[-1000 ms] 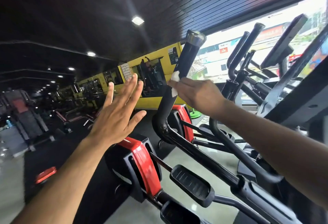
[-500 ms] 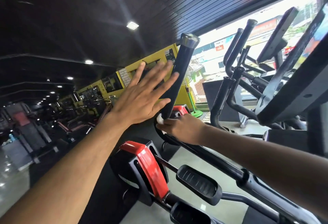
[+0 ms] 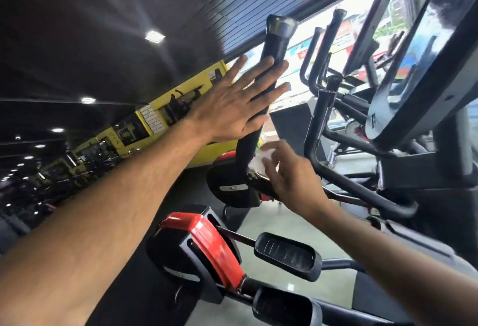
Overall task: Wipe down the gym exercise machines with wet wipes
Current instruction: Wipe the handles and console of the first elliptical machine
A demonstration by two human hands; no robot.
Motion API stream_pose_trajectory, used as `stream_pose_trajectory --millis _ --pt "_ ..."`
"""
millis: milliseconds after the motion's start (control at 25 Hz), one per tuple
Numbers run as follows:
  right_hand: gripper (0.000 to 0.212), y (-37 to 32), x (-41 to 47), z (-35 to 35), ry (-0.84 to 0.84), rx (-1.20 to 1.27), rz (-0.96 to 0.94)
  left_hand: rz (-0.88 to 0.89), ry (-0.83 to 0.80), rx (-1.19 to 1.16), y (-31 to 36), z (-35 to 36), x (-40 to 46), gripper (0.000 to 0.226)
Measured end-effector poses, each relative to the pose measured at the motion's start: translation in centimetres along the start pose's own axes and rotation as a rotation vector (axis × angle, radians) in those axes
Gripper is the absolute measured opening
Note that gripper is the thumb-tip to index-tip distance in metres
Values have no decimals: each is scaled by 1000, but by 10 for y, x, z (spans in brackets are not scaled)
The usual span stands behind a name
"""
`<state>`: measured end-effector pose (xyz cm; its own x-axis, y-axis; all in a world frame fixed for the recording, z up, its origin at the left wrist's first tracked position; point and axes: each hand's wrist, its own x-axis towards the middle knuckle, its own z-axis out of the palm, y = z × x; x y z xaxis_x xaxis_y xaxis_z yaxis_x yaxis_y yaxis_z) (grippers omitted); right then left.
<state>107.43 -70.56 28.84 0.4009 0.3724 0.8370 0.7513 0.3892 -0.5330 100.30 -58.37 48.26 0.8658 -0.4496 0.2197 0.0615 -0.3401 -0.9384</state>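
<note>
A black padded handle bar [image 3: 271, 54] of an elliptical machine rises at the centre, capped with a silver end. My left hand [image 3: 232, 103] lies flat against the bar's upper part, fingers straight and spread. Lower down, my right hand [image 3: 287, 175] presses a white wet wipe [image 3: 266, 156] against the bar near its bend, the fingers blurred by motion. Most of the wipe is hidden under the fingers.
A red-and-black flywheel housing [image 3: 199, 248] and black foot pedals [image 3: 287, 256] sit below. More black handle bars [image 3: 323, 129] and a console [image 3: 419, 72] crowd the right. A yellow wall [image 3: 160, 124] and rows of machines recede at the left.
My left hand moved from open air onto the bar and now rests on it. My right hand slid the wipe down the bar and has come slightly back up at the bend.
</note>
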Motion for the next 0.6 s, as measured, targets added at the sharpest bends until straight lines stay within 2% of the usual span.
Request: stream_pose_trajectory --millis 80,120,280,440,600 --pt "18 -9 -1 29 103 70 281 0 41 -54 1 4 -1 70" --pt "15 -11 2 39 69 45 354 -13 50 -68 2 3 2 70" --pt "22 -21 -8 61 -120 -444 375 -125 136 -176 19 16 -12 69" --pt "21 -12 -33 30 -278 -819 339 -183 224 -281 48 36 -33 73" --pt "17 23 -81 -31 -362 -1016 583 -278 276 -435 86 63 -63 70"
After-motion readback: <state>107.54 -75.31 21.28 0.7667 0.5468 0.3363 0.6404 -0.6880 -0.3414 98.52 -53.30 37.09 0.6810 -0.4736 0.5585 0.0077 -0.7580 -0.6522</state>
